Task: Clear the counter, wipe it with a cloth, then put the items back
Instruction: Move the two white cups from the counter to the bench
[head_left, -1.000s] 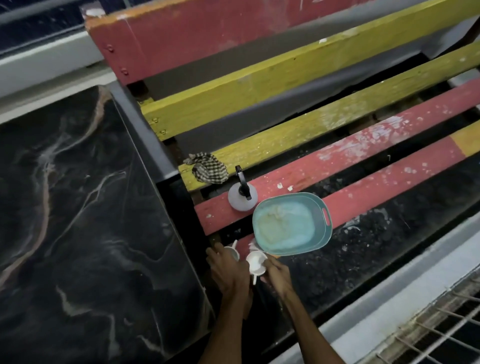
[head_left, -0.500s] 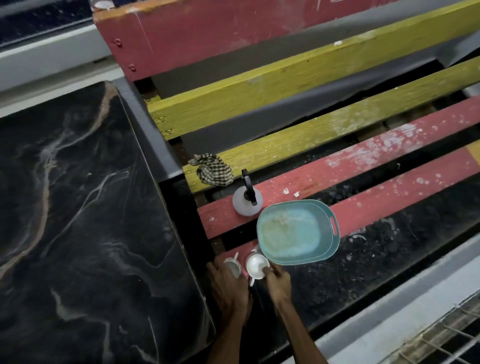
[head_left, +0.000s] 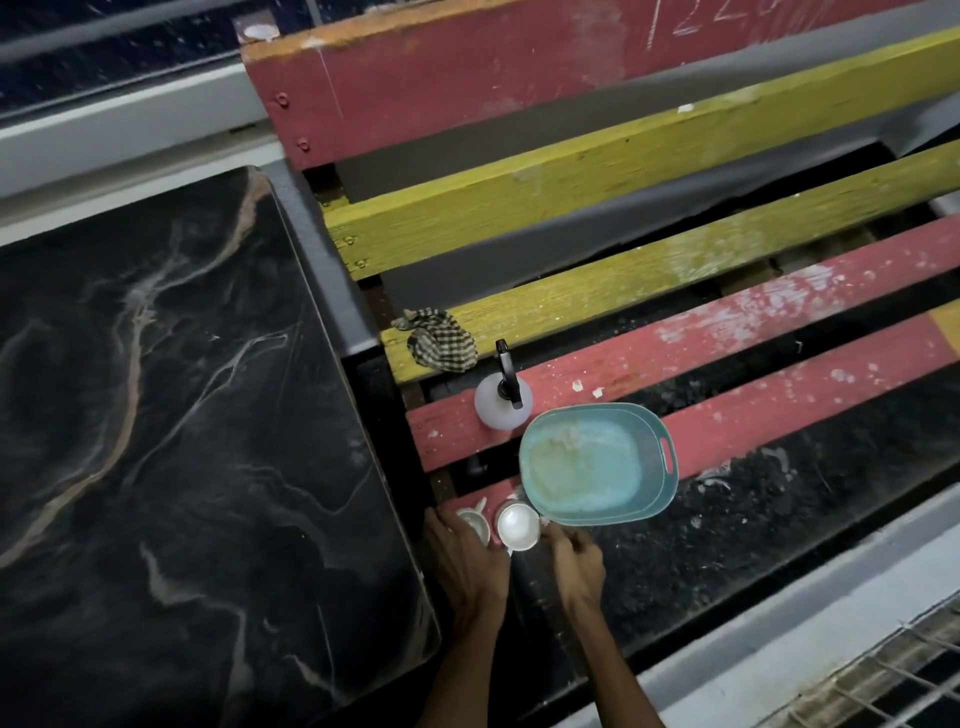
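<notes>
hands reach down to two white cups on the nearest red bench slat. left hand (head_left: 470, 564) curls around the left cup (head_left: 475, 524); right hand (head_left: 576, 564) pinches the right cup (head_left: 518, 527) at its rim. teal basin (head_left: 597, 462) sits just beside them, spray bottle (head_left: 503, 400) and checked cloth (head_left: 441, 340) farther back. black marble counter (head_left: 182, 415) lies to the left.

L hand (head_left: 465, 564) & R hand (head_left: 574, 558) each grip a white cup (head_left: 474, 524), (head_left: 518, 527) on the bench slat (head_left: 779, 410). Teal basin (head_left: 597, 462), spray bottle (head_left: 501, 400), checked cloth (head_left: 441, 340) nearby; black marble counter (head_left: 182, 415) at left.
</notes>
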